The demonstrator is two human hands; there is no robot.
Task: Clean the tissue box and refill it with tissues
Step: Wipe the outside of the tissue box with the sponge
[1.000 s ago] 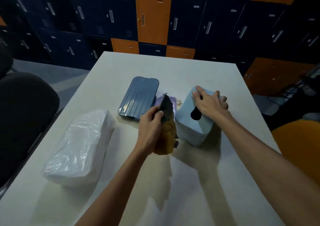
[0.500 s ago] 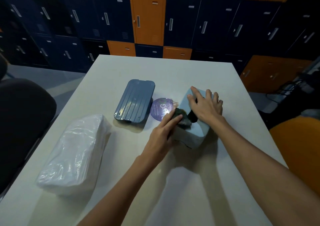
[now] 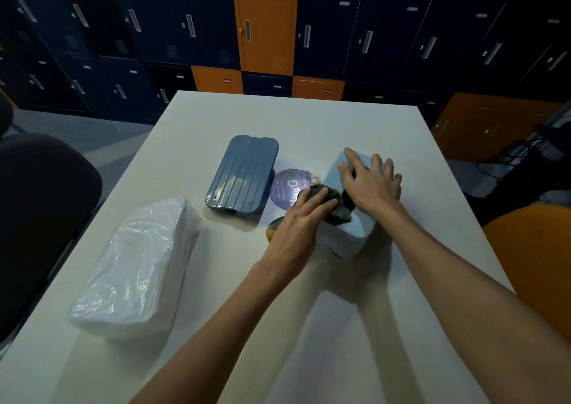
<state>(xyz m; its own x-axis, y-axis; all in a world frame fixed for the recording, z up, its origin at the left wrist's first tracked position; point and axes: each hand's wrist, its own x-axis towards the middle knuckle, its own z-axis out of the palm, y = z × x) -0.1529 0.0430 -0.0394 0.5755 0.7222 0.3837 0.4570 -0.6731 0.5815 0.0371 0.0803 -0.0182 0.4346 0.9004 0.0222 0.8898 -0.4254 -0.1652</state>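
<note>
A pale blue tissue box (image 3: pixel 349 236) stands on the white table (image 3: pixel 309 326), right of centre. My right hand (image 3: pixel 370 184) lies flat on its top, fingers spread, and holds it down, partly covering the dark slot. My left hand (image 3: pixel 296 221) presses a dark green and yellow cloth (image 3: pixel 336 212) against the box's near left top edge. The box's dark blue ribbed base plate (image 3: pixel 241 178) lies flat to the left. A clear plastic pack of white tissues (image 3: pixel 136 267) rests at the table's left side.
A round purple disc with lettering (image 3: pixel 285 188) lies between the base plate and the box. A dark chair (image 3: pixel 40 218) stands at the left, an orange seat (image 3: pixel 537 249) at the right. Blue and orange lockers (image 3: pixel 265 23) line the back wall.
My left hand brought the cloth down from in front of the box onto its top edge. My right hand stayed on top of the box, and the view shifted slightly.
</note>
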